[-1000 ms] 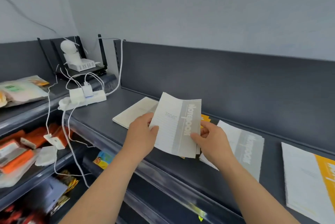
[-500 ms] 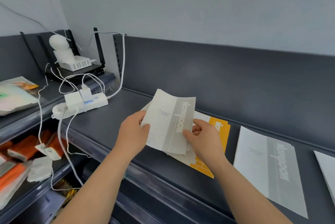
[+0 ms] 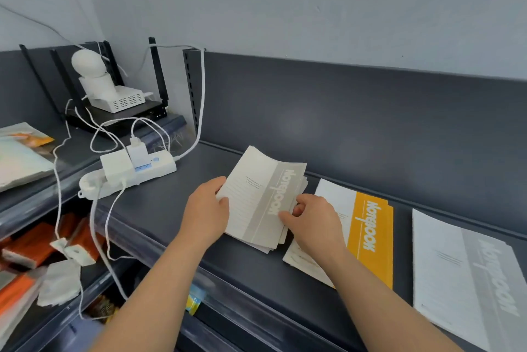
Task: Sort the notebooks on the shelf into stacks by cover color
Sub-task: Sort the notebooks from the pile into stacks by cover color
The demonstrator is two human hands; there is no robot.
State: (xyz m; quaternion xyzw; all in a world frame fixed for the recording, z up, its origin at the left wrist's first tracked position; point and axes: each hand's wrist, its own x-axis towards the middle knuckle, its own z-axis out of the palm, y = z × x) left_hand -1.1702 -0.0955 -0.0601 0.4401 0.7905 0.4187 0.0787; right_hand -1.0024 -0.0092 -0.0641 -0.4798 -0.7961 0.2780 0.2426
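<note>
Grey notebooks (image 3: 262, 197) lowered toward dark shelf (image 3: 159, 209); pale wall (image 3: 285, 4) behind.

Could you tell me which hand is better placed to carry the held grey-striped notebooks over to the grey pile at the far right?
Probably the right hand: it grips the held notebooks on the side nearer the grey pile; the left hand would cross over.

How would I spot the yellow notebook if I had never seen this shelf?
Find the dark grey shelf below the pale wall. Just right of the right hand lies the yellow notebook, flat. It alone bears a yellow band; the grey-banded notebooks in the hands and the grey-banded notebook farther right do not.
</note>
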